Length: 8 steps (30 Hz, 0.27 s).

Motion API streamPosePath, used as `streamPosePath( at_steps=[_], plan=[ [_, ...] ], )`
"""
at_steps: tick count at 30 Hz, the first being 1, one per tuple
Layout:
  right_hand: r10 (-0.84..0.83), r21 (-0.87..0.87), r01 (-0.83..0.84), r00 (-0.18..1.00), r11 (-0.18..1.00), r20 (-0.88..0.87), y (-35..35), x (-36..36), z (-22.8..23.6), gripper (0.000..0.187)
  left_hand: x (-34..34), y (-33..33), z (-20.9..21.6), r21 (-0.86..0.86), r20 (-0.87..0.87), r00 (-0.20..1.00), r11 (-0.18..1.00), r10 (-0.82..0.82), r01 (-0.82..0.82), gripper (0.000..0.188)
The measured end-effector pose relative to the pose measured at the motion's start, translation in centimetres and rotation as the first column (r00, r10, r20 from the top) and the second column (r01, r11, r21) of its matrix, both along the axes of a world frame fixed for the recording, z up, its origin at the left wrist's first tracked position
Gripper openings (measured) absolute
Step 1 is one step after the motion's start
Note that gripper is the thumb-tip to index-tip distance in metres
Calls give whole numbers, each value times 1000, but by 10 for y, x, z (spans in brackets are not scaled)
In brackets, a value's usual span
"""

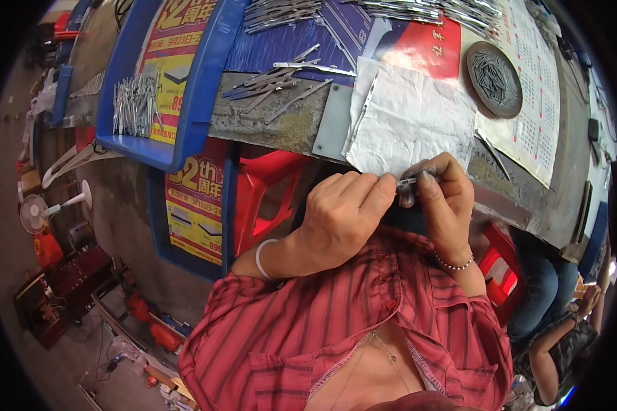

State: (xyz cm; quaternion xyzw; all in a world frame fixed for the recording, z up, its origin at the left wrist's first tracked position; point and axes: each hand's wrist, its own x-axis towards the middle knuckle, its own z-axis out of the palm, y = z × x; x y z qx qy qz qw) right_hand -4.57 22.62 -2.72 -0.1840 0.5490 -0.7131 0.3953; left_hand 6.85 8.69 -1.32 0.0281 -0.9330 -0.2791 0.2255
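My left hand (344, 218) and my right hand (448, 198) meet at the front edge of the workbench, closed on a small slim metal part (406, 182). Most of that part is hidden by my fingers, and the right fingertips are darkened. Just beyond them a crumpled white sheet (408, 123) is spread on the bench, with a long thin metal strip (363, 113) lying along its left side. To the right stands a round dark dish (517, 103) with many small metal pins (492, 77) in it.
Loose metal strips (271, 83) lie left of the sheet, with larger piles (281, 12) at the back. A blue tray (197, 113) holding upright metal strips (136, 106) overhangs the bench's left side. Below are another blue tray (159, 226) and a red stool (271, 195). Another person's arm (548, 359) shows at right.
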Motion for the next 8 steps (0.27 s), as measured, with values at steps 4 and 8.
streamPosePath(
  at_steps=[4,8],
  plan=[
    [9,-4,-9,1000,1000,14,-5,-1,0,14,2,-1,6,-12,31,999,1000,25,-25,24],
    [8,-20,-7,997,1000,75,-6,-3,-4,17,0,-2,0,-54,-13,999,998,30,-31,22]
  ],
)
